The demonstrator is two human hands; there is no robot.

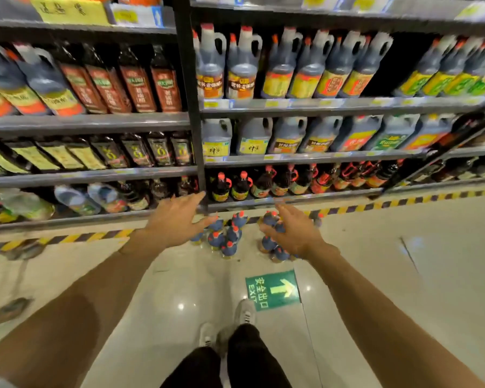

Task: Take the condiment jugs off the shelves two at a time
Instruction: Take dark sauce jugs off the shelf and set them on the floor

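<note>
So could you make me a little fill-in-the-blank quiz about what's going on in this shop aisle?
1. Both hands, the left hand and the right hand, hold ____.
2. The jugs already taken down stand in a cluster on the ____.
3. Those jugs have caps coloured ____.
4. The green sign on the floor carries the English word ____.

Missing words: nothing; floor; red; EXIT
</note>
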